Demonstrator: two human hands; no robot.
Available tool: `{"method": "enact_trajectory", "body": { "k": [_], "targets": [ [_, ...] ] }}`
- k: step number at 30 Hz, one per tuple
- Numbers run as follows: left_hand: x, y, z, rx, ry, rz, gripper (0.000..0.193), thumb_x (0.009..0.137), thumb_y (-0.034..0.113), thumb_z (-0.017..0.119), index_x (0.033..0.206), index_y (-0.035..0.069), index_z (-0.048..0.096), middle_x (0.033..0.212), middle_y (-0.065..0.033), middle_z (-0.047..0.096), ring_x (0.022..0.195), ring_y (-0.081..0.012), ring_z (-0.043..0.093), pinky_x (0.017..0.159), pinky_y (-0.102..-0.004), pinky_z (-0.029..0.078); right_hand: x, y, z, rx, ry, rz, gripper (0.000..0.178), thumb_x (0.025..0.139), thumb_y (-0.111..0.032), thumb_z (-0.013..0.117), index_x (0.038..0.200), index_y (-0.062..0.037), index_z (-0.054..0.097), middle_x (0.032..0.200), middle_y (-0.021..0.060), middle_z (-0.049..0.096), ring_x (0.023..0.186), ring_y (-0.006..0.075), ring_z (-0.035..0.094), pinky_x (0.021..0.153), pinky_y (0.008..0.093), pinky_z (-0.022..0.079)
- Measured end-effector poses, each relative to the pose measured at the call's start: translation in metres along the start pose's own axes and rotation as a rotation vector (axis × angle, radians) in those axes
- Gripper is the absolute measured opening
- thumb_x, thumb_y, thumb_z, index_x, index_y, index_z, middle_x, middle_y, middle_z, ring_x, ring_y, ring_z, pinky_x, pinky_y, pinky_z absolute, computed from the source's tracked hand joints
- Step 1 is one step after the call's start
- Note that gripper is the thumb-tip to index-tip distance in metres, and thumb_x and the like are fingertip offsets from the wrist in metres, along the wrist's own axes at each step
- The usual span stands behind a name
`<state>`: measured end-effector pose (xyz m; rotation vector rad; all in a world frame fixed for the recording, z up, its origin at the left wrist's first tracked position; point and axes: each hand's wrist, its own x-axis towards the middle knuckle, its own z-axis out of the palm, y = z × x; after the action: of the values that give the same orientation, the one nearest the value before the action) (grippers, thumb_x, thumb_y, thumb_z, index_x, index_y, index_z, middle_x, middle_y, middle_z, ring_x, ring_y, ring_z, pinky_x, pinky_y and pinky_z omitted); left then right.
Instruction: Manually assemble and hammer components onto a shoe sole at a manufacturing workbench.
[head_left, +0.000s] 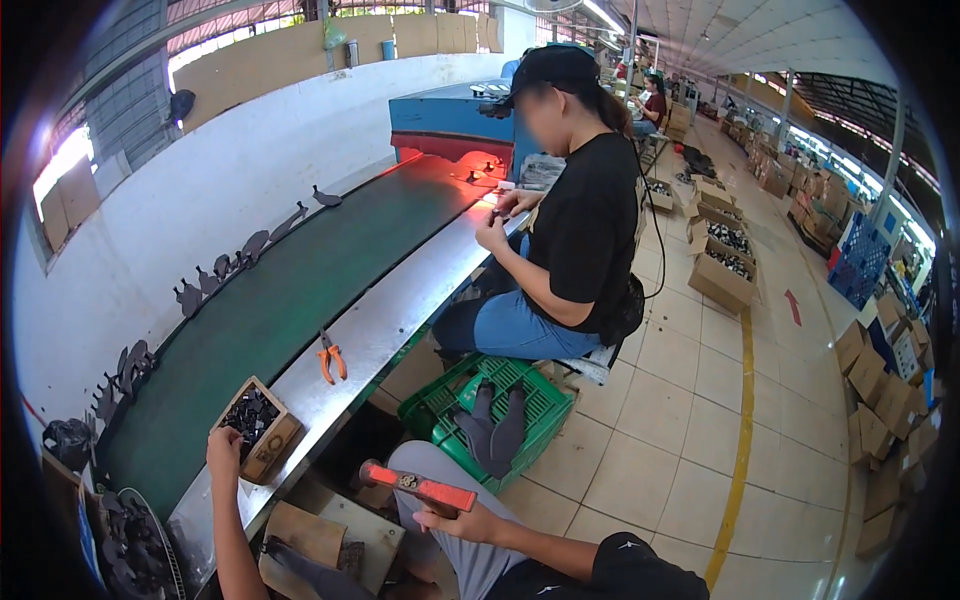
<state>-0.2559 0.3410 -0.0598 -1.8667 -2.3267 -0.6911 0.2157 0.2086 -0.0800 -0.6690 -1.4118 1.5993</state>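
My left hand (225, 447) reaches to the near end of a small wooden box (266, 449) filled with small black pieces (250, 413). Its fingers are drawn together over the box's edge; whatever they pinch is too small to make out. Above my thigh, my right hand (462, 522) is wrapped round a hammer (425, 487). The hammer's orange-red head points up, and its handle is mostly hidden by the hand. Below, between my arms, a dark grey elongated piece (312, 572) lies by a worn bench block (305, 533).
Orange-handled pliers (331, 361) lie on the metal ledge (375, 318) beside a green conveyor belt (270, 285). Dark pieces (255, 245) line the belt's far edge. A green crate (550, 405) holds grey pieces. A co-worker in black (590, 220) sits ahead, handling something small.
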Motion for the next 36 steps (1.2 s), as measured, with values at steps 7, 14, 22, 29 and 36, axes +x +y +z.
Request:
{"method": "enact_trajectory", "body": {
  "k": [7,14,22,29,36],
  "targets": [
    [0.007,0.017,-0.010,0.059,-0.194,-0.030,0.012,0.073,0.011,0.078,0.079,0.003,0.071,0.086,-0.0152,0.067,0.083,-0.0341,0.066,0.076,-0.0425,0.054,-0.003,0.003,-0.001,-0.023,0.057,-0.015,0.017,0.094,-0.014,0.067,0.103,-0.0032,0.058,0.075,-0.0018,0.056,0.070,0.0078,0.054,0.065,0.0273,0.044],
    [-0.027,0.000,-0.040,-0.266,0.125,-0.027,0.014,0.078,0.012,0.074,0.088,0.002,0.073,0.079,-0.0146,0.069,0.069,-0.0244,0.066,0.067,-0.0366,0.052,0.006,0.003,0.023,0.021,0.084,0.009,0.015,0.096,-0.020,0.066,0.094,-0.0055,0.068,0.068,-0.0032,0.058,0.054,0.0060,0.051,0.052,0.0220,0.040],
    [-0.149,0.195,-0.149,-1.476,0.186,-0.194,0.015,0.097,0.014,0.062,0.101,0.000,0.057,0.112,-0.0196,0.068,0.089,-0.0237,0.072,0.075,-0.0299,0.056,0.074,-0.072,0.056,0.118,-0.137,-0.006,0.027,0.096,-0.013,0.063,0.119,0.0023,0.065,0.098,0.0169,0.073,0.047,0.0031,0.046,0.043,0.0193,0.039],
    [-0.236,0.209,-0.169,-0.847,0.632,0.040,0.037,0.078,0.000,0.080,0.107,0.005,0.058,0.110,-0.0128,0.071,0.086,-0.0180,0.064,0.075,-0.0277,0.050,0.079,-0.107,0.129,0.142,-0.393,0.049,0.028,0.094,-0.016,0.069,0.114,0.0027,0.066,0.094,0.0125,0.073,0.058,0.0040,0.054,0.050,0.0190,0.042],
    [-0.245,0.199,-0.172,-0.636,0.663,0.161,0.046,0.073,0.002,0.083,0.114,0.003,0.062,0.107,-0.0078,0.071,0.084,-0.0214,0.063,0.074,-0.0308,0.051,0.069,-0.121,0.146,0.196,-0.412,0.108,0.019,0.089,-0.007,0.072,0.104,0.0033,0.068,0.092,0.0109,0.070,0.062,0.0060,0.057,0.053,0.0189,0.043]
  ]
}}
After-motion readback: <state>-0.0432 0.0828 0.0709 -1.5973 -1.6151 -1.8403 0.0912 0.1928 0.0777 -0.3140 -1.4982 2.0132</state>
